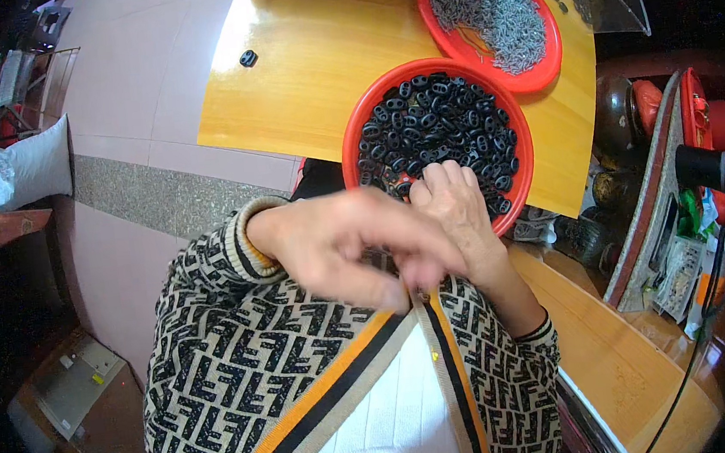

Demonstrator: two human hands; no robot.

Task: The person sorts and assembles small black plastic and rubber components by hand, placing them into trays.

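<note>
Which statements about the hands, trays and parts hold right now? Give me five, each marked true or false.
1. The right hand reaches over the rim of the near tray. True.
2. The near tray is blue. False: it is red.
3. A lone part lies on the table, left of both trays. True.
4. The gray pieces are mixed among the black parts. False: the gray pieces lie in the far tray, the black parts in the near one.
5. The left hand is blurred. True.

I saw small pieces point(456, 115) in a basin point(525, 139) at the table's point(321, 49) edge, a second basin point(531, 80) behind, rightward; left, a lone piece point(249, 59).
</note>
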